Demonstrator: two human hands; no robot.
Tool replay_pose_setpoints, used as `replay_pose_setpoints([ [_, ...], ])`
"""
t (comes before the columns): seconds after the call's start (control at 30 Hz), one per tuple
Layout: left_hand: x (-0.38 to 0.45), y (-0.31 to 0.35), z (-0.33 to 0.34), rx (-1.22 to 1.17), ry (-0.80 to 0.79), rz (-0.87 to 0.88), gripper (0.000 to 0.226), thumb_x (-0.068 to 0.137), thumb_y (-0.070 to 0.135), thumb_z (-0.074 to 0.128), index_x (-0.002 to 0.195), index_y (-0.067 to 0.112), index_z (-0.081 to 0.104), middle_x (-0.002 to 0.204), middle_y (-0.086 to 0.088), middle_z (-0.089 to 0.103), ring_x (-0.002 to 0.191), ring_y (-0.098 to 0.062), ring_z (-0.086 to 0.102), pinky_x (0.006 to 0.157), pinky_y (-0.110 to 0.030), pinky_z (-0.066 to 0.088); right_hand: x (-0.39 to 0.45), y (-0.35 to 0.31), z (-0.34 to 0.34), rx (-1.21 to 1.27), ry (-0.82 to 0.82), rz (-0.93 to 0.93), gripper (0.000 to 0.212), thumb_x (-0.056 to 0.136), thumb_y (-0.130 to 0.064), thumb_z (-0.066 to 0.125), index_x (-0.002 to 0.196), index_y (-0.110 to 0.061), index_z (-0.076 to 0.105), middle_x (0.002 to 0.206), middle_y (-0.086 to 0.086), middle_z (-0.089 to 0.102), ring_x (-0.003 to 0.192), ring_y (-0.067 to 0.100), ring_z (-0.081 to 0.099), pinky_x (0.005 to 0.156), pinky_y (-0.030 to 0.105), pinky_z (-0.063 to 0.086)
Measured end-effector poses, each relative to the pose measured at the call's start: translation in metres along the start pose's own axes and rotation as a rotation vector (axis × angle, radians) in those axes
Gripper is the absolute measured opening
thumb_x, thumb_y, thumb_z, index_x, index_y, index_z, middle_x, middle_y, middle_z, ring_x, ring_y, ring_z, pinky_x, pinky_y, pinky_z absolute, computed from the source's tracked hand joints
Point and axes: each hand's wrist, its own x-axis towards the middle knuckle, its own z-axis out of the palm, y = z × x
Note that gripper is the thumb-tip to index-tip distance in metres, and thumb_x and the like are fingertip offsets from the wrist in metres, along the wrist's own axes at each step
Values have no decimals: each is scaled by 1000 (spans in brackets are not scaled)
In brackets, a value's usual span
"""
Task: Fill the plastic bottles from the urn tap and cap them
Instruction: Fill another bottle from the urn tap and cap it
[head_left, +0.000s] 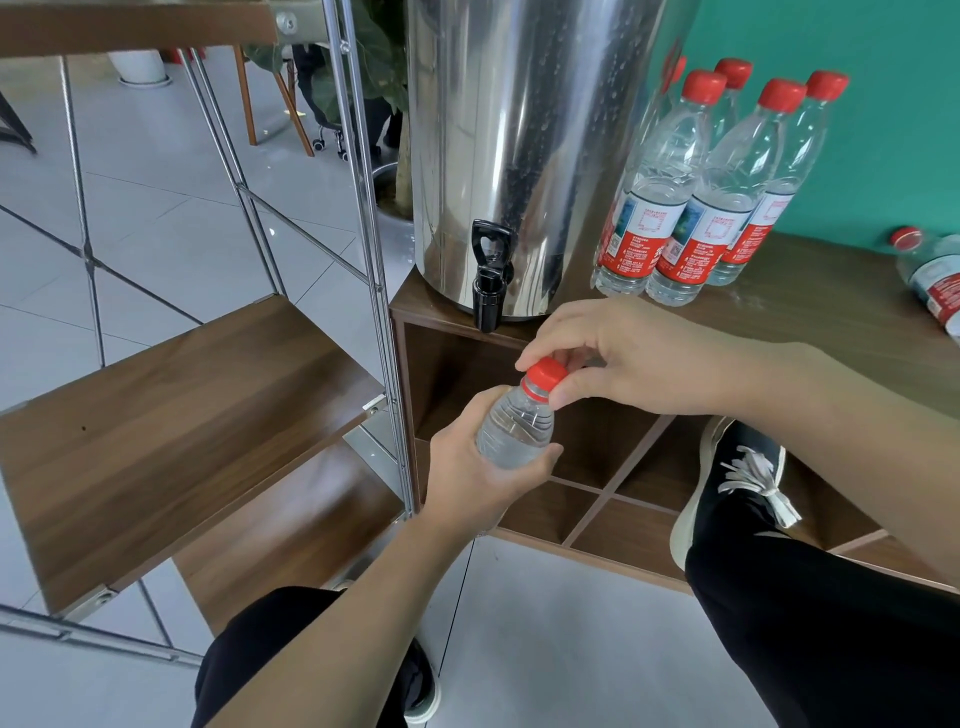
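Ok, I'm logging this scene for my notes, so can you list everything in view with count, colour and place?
urn: one, shiny steel, on the cabinet top at its left end
tap: one, black, low on the urn's front
standing bottles: at least five, clear with red caps, upright right of the urn
lying bottle: one, clear with red cap, on its side at far right
held bottle: one, clear, below the tap
cap: one, red, on the held bottle
cabinet: one, brown wood, open cubbies below
shelf rack: one, brown boards on chrome rods, left
left hand: grip round the held bottle's body
right hand: pinches the cap
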Motion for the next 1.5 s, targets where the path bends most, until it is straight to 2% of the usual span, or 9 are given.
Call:
replay_pose_setpoints([
  [0.1,2,1,-3,-9,-42,-9,57,76,24,93,125,21,64,106,11,71,100,-14,71,84,-19,55,0,2,-2,10,-9,-22,36,86,-24,80,121,-31,71,115,-12,62,105,2,62,91,20,52],
  [0.2,2,2,-5,-13,-52,3,56,76,22,92,124,23,63,106,13,71,100,-13,71,83,-16,54,1,-2,-2,-30,3,17,35,84,-39,79,117,-30,72,104,-13,63,92,-3,60,80,14,49],
  [0.4,1,-1,-5,10,-72,18,60,76,26,93,127,25,62,110,15,71,104,-12,70,85,-18,55,4,-12,3,-291,-37,110,70,75,-81,44,92,-18,69,82,-3,60,74,13,57,68,31,50],
  [0.57,3,-1,-3,2,-88,18,58,77,23,92,127,20,63,109,13,71,103,-14,71,85,-20,56,-7,0,-2,-91,-35,30,59,79,-57,75,132,-34,61,113,-16,57,100,-1,57,83,18,50],
  [0.7,5,-1,-5,16,-90,18,58,77,26,92,127,23,62,108,13,71,102,-12,71,85,-19,56,-6,9,0,-121,-8,-39,42,89,-29,76,130,-32,65,120,-14,58,107,3,57,89,15,47],
  [0.83,3,-3,-4,42,-87,24,58,77,29,92,127,26,62,108,16,70,103,-9,69,86,-20,58,-4,5,4,-175,-34,32,33,92,-41,69,121,-25,65,103,-15,54,93,4,57,81,17,47],
  [1.07,2,-1,2,165,47,108,58,74,31,93,122,34,60,103,26,65,98,3,66,81,-8,51,2,-6,12,-424,-39,80,53,91,-72,27,97,-25,52,87,-12,46,82,10,47,72,28,41],
  [1.23,3,-4,10,307,173,129,60,76,48,84,127,23,64,103,13,71,92,-9,69,76,-31,60,3,0,19,-336,57,104,53,95,-68,29,82,-22,49,80,-3,50,74,15,50,67,37,44],
  [1.5,0,0,15,217,180,105,58,76,35,89,124,34,58,105,14,70,97,-6,69,82,-24,59,-12,20,27,-202,228,165,67,92,-81,22,96,-28,62,91,-11,53,82,8,52,69,31,43],
])
